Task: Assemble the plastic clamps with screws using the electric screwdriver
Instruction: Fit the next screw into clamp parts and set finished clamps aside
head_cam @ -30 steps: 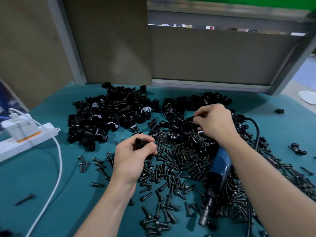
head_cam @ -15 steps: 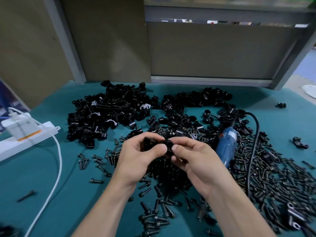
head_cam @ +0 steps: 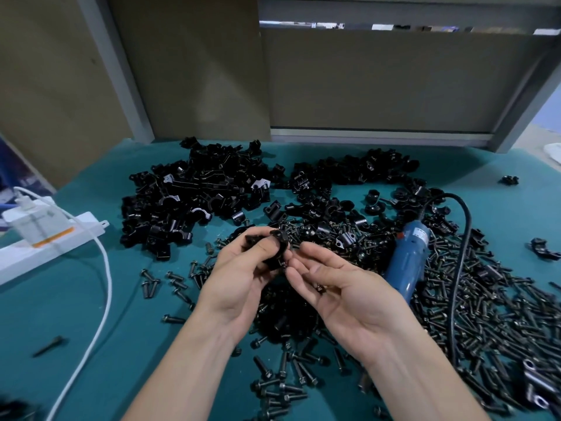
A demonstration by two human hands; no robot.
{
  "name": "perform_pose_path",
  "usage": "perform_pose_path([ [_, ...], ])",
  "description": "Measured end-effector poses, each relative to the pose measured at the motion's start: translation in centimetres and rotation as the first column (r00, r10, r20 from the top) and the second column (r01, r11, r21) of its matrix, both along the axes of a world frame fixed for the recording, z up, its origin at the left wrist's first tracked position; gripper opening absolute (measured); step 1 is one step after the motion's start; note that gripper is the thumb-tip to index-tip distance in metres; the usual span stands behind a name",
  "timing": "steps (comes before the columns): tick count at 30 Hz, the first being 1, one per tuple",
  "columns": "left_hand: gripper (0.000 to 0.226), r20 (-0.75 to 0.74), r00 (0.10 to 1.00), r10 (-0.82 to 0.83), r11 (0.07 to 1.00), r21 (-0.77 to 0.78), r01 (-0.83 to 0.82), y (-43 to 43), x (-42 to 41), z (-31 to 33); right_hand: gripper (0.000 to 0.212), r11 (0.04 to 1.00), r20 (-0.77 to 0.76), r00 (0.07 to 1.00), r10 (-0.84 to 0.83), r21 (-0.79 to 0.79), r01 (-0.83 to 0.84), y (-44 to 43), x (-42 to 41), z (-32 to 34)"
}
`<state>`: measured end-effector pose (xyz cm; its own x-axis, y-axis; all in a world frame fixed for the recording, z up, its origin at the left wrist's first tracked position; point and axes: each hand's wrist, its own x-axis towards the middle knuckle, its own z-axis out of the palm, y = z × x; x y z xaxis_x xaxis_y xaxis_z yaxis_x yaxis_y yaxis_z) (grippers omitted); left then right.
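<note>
My left hand (head_cam: 239,278) grips a black plastic clamp (head_cam: 273,244) above the middle of the table. My right hand (head_cam: 340,287) is palm up beside it, its thumb and forefinger pinching a small black screw (head_cam: 283,265) at the clamp's lower edge. Another screw (head_cam: 319,288) lies in that palm. The blue electric screwdriver (head_cam: 409,259) rests on the screws to the right, held by no hand, with its black cable (head_cam: 464,238) curving away behind it.
A heap of black clamp halves (head_cam: 194,202) fills the back left of the teal table (head_cam: 91,344). Loose black screws (head_cam: 485,314) cover the middle and right. A white power strip (head_cam: 45,238) and white cord (head_cam: 103,287) lie at the left.
My right hand came back from the far clamp pile to meet my left hand, then turned palm up with a screw at the clamp. The screwdriver lies uncovered now.
</note>
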<state>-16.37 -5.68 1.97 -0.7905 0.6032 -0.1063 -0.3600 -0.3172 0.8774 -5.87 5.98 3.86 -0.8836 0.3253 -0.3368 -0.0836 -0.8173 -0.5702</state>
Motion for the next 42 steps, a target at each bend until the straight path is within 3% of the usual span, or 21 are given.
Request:
perform_pose_path([
  [4,0.029,0.022,0.999,0.026,0.999,0.02,-0.026,-0.1,-0.2,0.1,0.033,0.992,0.038,0.999,0.016,0.125,-0.02,0.2,0.2,0.0],
  [6,0.029,0.034,0.998,0.048,0.998,0.037,-0.049,-0.2,-0.2,0.3,0.036,0.92,0.119,0.993,0.002,0.388,-0.049,0.3,0.4,0.1],
  [7,0.028,0.045,0.997,0.066,0.997,0.045,-0.068,-0.3,-0.3,0.3,0.037,0.809,0.176,0.984,-0.02,0.581,-0.088,0.5,0.6,0.2],
  [9,0.023,0.068,0.992,0.102,0.993,0.057,-0.106,-0.4,-0.4,0.4,0.029,0.445,0.285,0.957,-0.058,0.865,-0.231,0.6,1.0,0.4],
  [11,0.011,0.061,0.99,0.131,0.99,0.039,-0.133,-0.5,-0.5,0.5,0.016,0.126,0.396,0.917,-0.05,0.913,-0.387,-0.1,1.1,0.6],
  [12,0.002,0.048,0.988,0.147,0.989,0.015,-0.147,-0.5,-0.4,0.6,0.013,0.003,0.443,0.895,-0.057,0.896,-0.444,-0.8,1.1,0.4],
  [13,0.008,0.023,0.986,0.163,0.987,-0.014,-0.163,-0.6,-0.4,0.5,0.016,-0.11,0.48,0.875,-0.071,0.868,-0.485,-1.6,1.0,0.2],
  [16,0.028,-0.082,0.977,0.198,0.977,-0.066,-0.203,-0.6,-0.4,0.5,0.034,-0.32,0.496,0.861,-0.109,0.803,-0.503,-3.3,0.4,-0.6],
  [19,0.039,-0.183,0.959,0.217,0.971,-0.062,-0.232,-0.4,-0.4,0.4,0.025,-0.395,0.449,0.888,-0.1,0.801,-0.449,-3.5,0.2,-0.7],
  [21,0.039,-0.228,0.947,0.225,0.967,-0.066,-0.246,-0.3,-0.4,0.4,0.018,-0.351,0.451,0.891,-0.058,0.826,-0.441,-3.3,0.5,-0.5],
  [26,0.034,-0.244,0.942,0.229,0.965,-0.072,-0.253,-0.5,-0.8,0.2,0.034,0.101,0.291,0.955,0.052,0.95,-0.295,-1.5,1.4,1.1],
  [28,0.032,-0.235,0.945,0.229,0.965,-0.077,-0.252,-0.6,-0.9,0.1,0.037,0.301,0.188,0.974,0.128,0.928,-0.219,-1.0,1.7,1.6],
  [30,0.029,-0.215,0.953,0.215,0.967,-0.091,-0.238,-0.6,-0.8,0.1,0.038,0.429,0.103,0.979,0.175,0.887,-0.171,-1.0,1.7,1.8],
  [37,0.025,-0.218,0.956,0.194,0.966,-0.125,-0.225,-0.4,-0.5,0.2,0.036,0.505,-0.003,0.995,0.098,0.862,-0.047,-1.2,1.6,1.7],
  [42,0.015,-0.225,0.957,0.18,0.971,-0.116,-0.21,-0.5,-0.6,-0.1,0.038,0.446,0.001,0.999,0.042,0.895,-0.019,-1.2,1.6,1.6],
])
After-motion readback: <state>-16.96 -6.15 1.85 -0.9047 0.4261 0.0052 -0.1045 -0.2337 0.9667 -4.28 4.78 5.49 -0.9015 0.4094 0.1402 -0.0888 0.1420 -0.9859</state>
